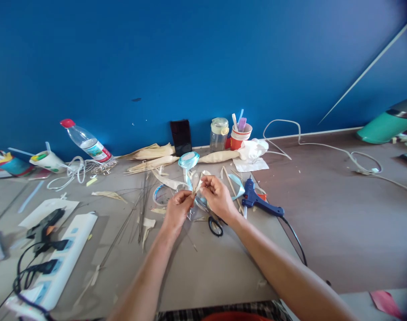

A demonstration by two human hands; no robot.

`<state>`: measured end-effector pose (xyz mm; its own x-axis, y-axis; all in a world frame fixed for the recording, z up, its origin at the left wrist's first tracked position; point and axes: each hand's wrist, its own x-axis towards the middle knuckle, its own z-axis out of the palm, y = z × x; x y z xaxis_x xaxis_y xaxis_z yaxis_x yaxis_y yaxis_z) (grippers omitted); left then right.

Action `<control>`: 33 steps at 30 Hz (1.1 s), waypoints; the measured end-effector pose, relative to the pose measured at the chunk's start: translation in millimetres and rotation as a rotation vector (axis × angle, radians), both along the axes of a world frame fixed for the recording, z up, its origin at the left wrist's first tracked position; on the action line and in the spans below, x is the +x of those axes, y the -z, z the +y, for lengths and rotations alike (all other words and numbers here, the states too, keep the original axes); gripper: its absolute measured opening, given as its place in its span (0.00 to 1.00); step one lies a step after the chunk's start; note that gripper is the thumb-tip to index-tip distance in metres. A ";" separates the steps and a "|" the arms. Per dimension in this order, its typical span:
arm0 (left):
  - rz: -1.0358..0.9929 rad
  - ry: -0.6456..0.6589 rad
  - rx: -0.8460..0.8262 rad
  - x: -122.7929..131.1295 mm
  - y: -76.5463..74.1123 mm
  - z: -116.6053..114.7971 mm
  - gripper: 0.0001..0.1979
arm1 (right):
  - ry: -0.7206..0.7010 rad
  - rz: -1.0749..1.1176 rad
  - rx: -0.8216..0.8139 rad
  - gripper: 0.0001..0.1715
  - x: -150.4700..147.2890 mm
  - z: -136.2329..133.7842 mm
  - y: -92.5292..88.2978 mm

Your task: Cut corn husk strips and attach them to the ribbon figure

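Observation:
My left hand (pixel 180 207) and my right hand (pixel 218 196) meet over the middle of the table, fingers closed. Between their fingertips is a small pale piece of dried corn husk (pixel 197 184), pinched from both sides. Part of it is hidden by the fingers. Scissors (pixel 216 226) with black handles lie just under my right hand. To the right rests a blue glue gun (pixel 257 198). A roll of light blue ribbon (pixel 189 159) is beyond the hands, and a roll of tape (pixel 160 196) lies left of them. Thin wires (pixel 143 205) are spread farther left.
Dried corn husks (pixel 150 152) lie along the wall by a black phone (pixel 181 137), a clear jar (pixel 219 133) and red paper cups (pixel 241 137). At left are a water bottle (pixel 91 145), a black glue gun (pixel 47 226) and a white power strip (pixel 70 258). A white cable (pixel 327 146) runs right.

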<state>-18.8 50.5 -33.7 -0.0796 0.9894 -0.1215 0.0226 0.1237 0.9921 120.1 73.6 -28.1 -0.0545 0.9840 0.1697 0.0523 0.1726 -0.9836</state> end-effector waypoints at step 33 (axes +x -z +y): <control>-0.103 0.081 -0.008 2.6 -0.9 -4.9 0.13 | -0.042 0.023 -0.067 0.08 -4.5 -0.4 -4.0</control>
